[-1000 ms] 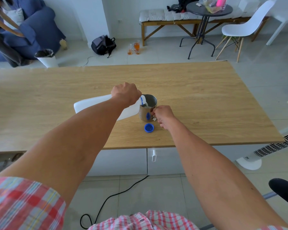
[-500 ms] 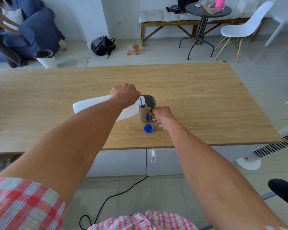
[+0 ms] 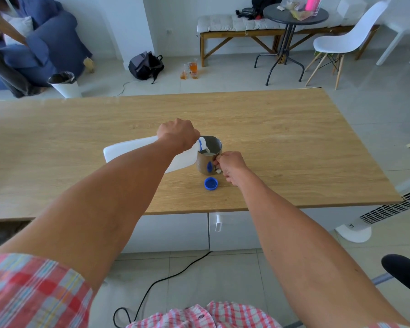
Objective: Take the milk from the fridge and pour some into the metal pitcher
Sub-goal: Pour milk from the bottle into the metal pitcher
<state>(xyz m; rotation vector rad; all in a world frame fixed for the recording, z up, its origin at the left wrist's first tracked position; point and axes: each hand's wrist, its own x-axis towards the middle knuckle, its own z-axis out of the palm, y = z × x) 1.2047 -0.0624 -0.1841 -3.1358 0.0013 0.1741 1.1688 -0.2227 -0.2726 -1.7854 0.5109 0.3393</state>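
Observation:
A white plastic milk jug (image 3: 128, 150) lies tipped almost flat, its blue-ringed spout over the rim of the metal pitcher (image 3: 206, 162). My left hand (image 3: 176, 132) grips the jug near its neck. White milk shows inside the pitcher under the spout. My right hand (image 3: 230, 165) holds the pitcher's handle on its right side. The pitcher stands upright on the wooden table (image 3: 294, 150). The blue cap (image 3: 210, 183) lies open side up on the table just in front of the pitcher.
The table's near edge runs just below the cap, with white cabinets (image 3: 175, 230) under it. A white fan (image 3: 388, 209) stands at the table's right end. A black cable (image 3: 163, 280) trails on the floor. Chairs, a round table and a bench stand beyond.
Both hands, the jug and the pitcher keep the same pose. The jug stays tipped over the pitcher throughout.

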